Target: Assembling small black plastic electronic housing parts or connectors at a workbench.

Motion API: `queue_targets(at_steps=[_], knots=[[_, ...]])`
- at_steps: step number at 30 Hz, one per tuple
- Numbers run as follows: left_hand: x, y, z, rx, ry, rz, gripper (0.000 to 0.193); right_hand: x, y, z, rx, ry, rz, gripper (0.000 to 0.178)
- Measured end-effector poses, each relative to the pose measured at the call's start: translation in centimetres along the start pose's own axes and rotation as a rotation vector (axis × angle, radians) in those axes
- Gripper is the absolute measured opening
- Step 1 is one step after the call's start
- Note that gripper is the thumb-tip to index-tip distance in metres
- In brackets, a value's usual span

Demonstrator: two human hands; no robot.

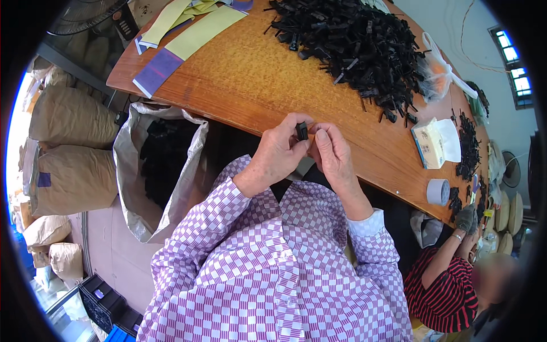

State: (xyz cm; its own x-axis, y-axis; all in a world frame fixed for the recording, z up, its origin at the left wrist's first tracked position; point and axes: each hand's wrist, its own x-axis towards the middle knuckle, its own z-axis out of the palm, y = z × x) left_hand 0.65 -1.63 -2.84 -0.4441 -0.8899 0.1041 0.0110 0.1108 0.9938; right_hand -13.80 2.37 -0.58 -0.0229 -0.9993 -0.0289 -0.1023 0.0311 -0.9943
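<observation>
In front of my body, at the table's near edge, my left hand (276, 149) pinches a small black plastic piece (302, 131) between thumb and fingers. Close against it is my right hand (334, 154), its thumb and forefinger drawn together. Whatever those right fingertips hold, if anything, is too small or hidden to make out. On the table beyond my hands lies a big heap of black plastic pieces (364, 51). To the left, below the table edge, an open white woven sack (126, 171) has more black pieces inside.
Yellow and purple paper strips (208, 34) lie at the table's far left. To the right are a knotted plastic bag (439, 74), a tissue pack (430, 145) and a tape roll (438, 191). A co-worker in a striped top (444, 290) sits at right. Brown paper sacks (74, 176) stand left.
</observation>
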Motion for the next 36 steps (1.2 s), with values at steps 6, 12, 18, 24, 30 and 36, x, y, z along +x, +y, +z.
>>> queue_targets(at_steps=[6, 12, 18, 24, 30, 36], knots=[[-0.3, 0.2, -0.5, 0.029, -0.03, -0.021, 0.034, -0.3, 0.6, 0.6, -0.119, -0.033, -0.074, 0.023], [-0.3, 1.0, -0.5, 0.086, -0.081, -0.034, 0.032, -0.6, -0.3, 0.3, -0.298, -0.053, -0.066, 0.021], [-0.2, 1.5, 0.7, 0.399, -0.02, 0.147, 0.03, -1.0, 0.7, -0.1, -0.327, 0.017, -0.093, 0.022], [0.8, 2.4, 1.8, 0.458, -0.042, 0.163, 0.029, -1.0, 1.7, -0.4, -0.214, 0.164, -0.141, 0.018], [1.3, 2.7, 2.5, -0.158, -0.024, -0.039, 0.021, -1.5, 1.7, -1.9, 0.123, 0.181, -0.082, 0.025], [1.0, 4.7, 2.4, -0.601, -0.12, -0.261, 0.033, -2.8, 2.1, -3.0, 0.391, 0.101, 0.002, 0.018]])
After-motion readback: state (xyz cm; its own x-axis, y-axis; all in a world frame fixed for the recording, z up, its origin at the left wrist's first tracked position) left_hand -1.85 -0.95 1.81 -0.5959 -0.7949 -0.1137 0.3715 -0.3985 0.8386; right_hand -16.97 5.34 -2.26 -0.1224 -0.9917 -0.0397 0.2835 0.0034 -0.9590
